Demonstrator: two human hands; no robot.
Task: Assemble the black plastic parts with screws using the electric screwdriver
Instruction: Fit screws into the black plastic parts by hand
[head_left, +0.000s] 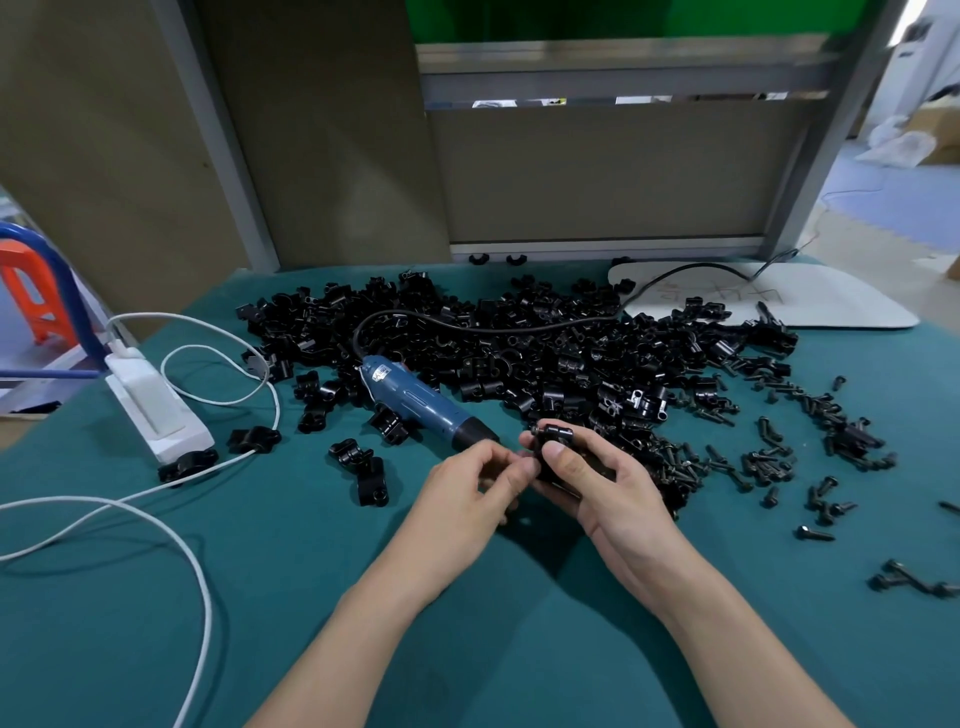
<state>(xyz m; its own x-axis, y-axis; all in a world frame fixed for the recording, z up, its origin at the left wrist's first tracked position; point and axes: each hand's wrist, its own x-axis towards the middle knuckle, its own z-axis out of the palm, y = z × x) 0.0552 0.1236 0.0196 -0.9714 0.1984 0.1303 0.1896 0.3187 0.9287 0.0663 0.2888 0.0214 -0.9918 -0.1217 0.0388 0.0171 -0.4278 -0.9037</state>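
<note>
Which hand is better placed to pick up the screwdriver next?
Left, probably. The screwdriver lies just beyond the left hand, its tip pointing toward it. The right hand is wrapped round the black part and would have to let go.

Two arms in shot here: the left hand (467, 488) and left forearm (374, 613) run bare all the way to the near edge. Same story opposite, right hand (597, 483) and right forearm (727, 623) uncovered throughout. That right thumbnail (558, 452) is short and plain.
</note>
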